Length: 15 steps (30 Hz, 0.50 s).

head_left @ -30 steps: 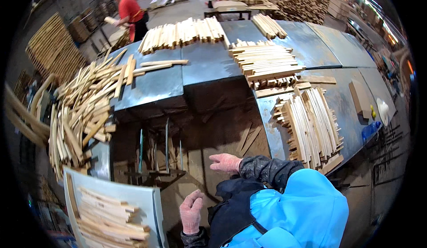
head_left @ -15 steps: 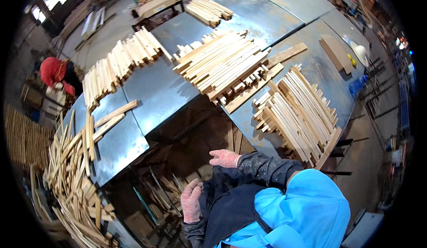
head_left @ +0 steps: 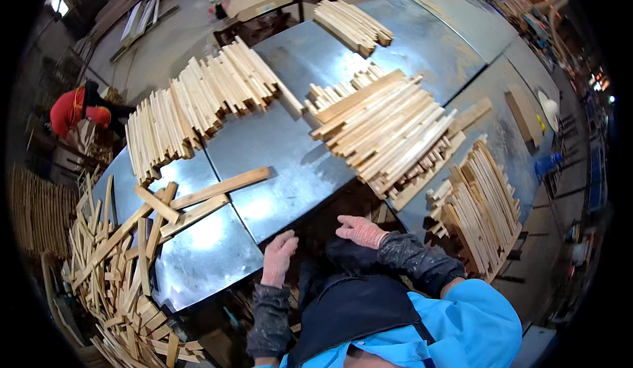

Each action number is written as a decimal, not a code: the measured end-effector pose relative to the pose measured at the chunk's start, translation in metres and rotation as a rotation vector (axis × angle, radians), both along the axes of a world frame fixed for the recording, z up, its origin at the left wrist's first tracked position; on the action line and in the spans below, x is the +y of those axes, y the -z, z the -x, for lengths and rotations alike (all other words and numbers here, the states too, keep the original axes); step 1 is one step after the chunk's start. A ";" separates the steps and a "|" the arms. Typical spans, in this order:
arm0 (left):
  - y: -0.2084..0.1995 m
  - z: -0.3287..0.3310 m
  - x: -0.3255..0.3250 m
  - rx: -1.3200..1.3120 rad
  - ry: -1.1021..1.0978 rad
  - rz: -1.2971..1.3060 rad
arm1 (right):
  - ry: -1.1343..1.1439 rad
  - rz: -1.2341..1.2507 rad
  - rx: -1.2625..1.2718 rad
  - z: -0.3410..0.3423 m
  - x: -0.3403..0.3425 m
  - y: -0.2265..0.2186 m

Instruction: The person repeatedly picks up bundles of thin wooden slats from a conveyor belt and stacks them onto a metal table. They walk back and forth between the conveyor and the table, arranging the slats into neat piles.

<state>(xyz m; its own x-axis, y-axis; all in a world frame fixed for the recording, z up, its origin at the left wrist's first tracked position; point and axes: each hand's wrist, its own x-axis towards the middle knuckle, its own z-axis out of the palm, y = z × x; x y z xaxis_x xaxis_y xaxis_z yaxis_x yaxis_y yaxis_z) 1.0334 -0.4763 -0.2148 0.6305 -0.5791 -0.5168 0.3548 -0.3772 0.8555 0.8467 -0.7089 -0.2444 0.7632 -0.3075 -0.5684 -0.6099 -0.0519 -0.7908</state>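
My left hand point(head_left: 279, 257), in a pink knitted work glove, is raised beside the near edge of the metal-topped table point(head_left: 283, 137). Its fingers lie loosely bent with the thumb apart, and nothing is in it. My right hand point(head_left: 361, 230), gloved alike, reaches out over the dark gap at the table edge, fingers extended and holding nothing. Closest to it is the middle stack of pale wooden sticks point(head_left: 389, 127). On my left, a tangled heap of loose sticks point(head_left: 125, 282) spills over the table's edge, with a long stick point(head_left: 221, 188) jutting from it.
A row of sticks point(head_left: 198, 101) lines the table's far left side. Another stack point(head_left: 484, 206) lies at the right, and a smaller bundle point(head_left: 353, 26) farther back. A brown board point(head_left: 524, 117) rests near the right edge. At the left, a person in red point(head_left: 69, 111) bends over.
My view has shifted left and closer to the table. Both hands are now nearer its edge, the left one raised higher. Neither has taken hold of anything.
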 end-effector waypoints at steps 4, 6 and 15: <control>0.014 -0.085 -0.029 -0.109 0.077 -0.117 | 0.050 -0.107 -0.078 -0.073 -0.028 -0.014; 0.040 -0.118 -0.041 -0.158 0.053 -0.075 | -0.015 -0.001 -0.074 -0.112 -0.055 -0.017; 0.078 -0.223 -0.130 -0.916 0.539 -0.809 | -0.179 0.522 -0.093 -0.324 -0.202 0.018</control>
<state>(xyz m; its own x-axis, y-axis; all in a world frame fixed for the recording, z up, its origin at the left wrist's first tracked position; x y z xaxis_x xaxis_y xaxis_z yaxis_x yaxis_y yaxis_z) 1.2561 -0.6062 -0.2924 0.7232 -0.5975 -0.3462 -0.5763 -0.7985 0.1740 1.1705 -0.9108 -0.2622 0.8692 -0.3909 -0.3029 -0.4842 -0.5479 -0.6822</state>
